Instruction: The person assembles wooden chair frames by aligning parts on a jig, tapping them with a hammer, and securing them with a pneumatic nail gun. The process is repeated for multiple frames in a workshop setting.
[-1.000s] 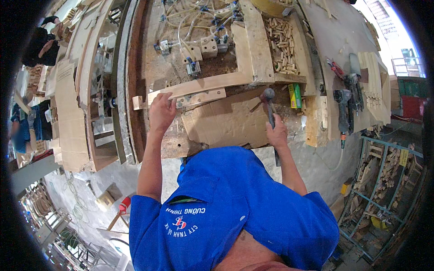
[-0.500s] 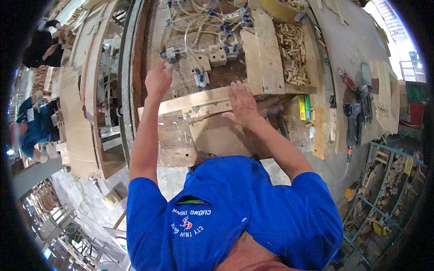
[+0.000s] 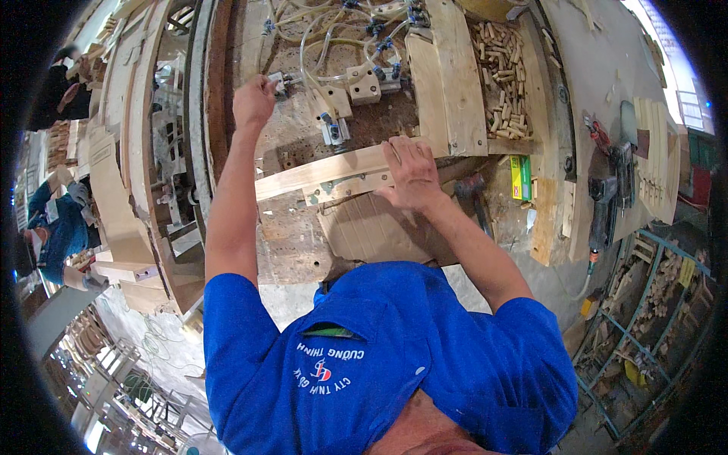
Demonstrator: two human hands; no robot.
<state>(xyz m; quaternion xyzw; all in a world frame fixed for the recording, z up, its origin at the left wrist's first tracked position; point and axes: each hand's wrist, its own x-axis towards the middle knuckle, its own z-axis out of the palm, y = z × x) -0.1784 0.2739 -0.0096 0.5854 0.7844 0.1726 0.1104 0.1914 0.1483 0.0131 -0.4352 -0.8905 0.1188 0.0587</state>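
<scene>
My left hand [image 3: 254,102] is at the far left of the workbench. Its fingers are closed at the end of a small metal pneumatic cylinder [image 3: 282,83]. In front of me a pale wooden strip [image 3: 334,173] lies across the bench, with a shorter wooden piece with dark round spots [image 3: 341,188] along its near side. My right hand [image 3: 413,174] grips the strip's right part, fingers bent over the top and thumb on the near side. Beyond the strip sit another cylinder [image 3: 332,130] and drilled wooden blocks [image 3: 364,85].
Clear air hoses [image 3: 311,53] loop over the bench's back. A wooden bin [image 3: 455,83] holds many dowels [image 3: 504,83]. A hammer [image 3: 472,189], a green-yellow box [image 3: 521,178] and a power driver [image 3: 599,205] lie right. Cardboard [image 3: 371,231] lies nearest me. Another person [image 3: 61,220] is at left.
My left hand has closed its fingers at the small cylinder. The fingers of my right hand have bent over the strip. The whole view has shifted a little.
</scene>
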